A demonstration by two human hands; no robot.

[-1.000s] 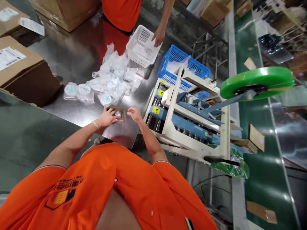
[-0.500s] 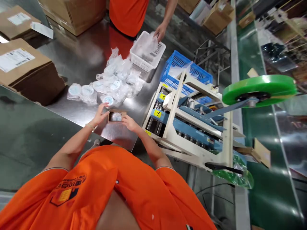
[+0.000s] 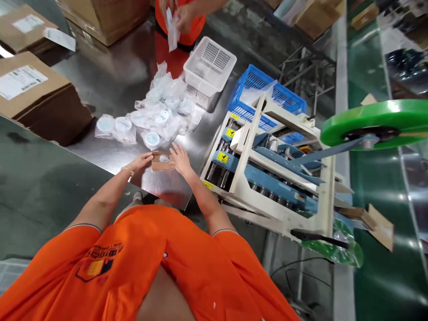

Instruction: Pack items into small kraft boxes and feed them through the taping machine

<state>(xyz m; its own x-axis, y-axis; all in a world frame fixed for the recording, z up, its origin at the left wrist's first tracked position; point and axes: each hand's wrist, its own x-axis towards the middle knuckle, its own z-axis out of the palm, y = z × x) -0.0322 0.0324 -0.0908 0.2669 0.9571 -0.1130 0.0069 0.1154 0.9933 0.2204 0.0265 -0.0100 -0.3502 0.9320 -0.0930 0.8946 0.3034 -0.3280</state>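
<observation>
In the head view, a small cardboard box (image 3: 163,166) sits at the near edge of the steel table (image 3: 123,58), between the person's two hands, with its top open. A clear-wrapped item (image 3: 164,158) shows inside it (too small to make out fully). The left hand (image 3: 143,161) has its fingertips closed on the upper left corner of the box, thumb and fingers together on the cardboard. The right hand (image 3: 180,159) is at the box's right end, its fingers apart and spread, the lower ones touching the edge; it is not clamped on anything.

Just beyond the box lies a heap of clear plastic packets (image 3: 170,100), some with round white labels printed in light blue. One labelled packet (image 3: 152,139) is nearest the box, and two more lie side by side at the heap's left end. Behind the heap, a white perforated basket (image 3: 210,64) rests on another like it. Across the table, a co-worker in orange (image 3: 197,24) holds a thin whitish plastic bag (image 3: 171,31) in both hands.

At the left stand large cardboard cartons (image 3: 36,89), one bearing a white shipping label (image 3: 20,82). To the right of the table is a carton-taping machine (image 3: 264,156) with a big green tape roll (image 3: 377,122), a blue plastic crate (image 3: 267,96) behind it, and a green conveyor belt (image 3: 384,178) beyond.
</observation>
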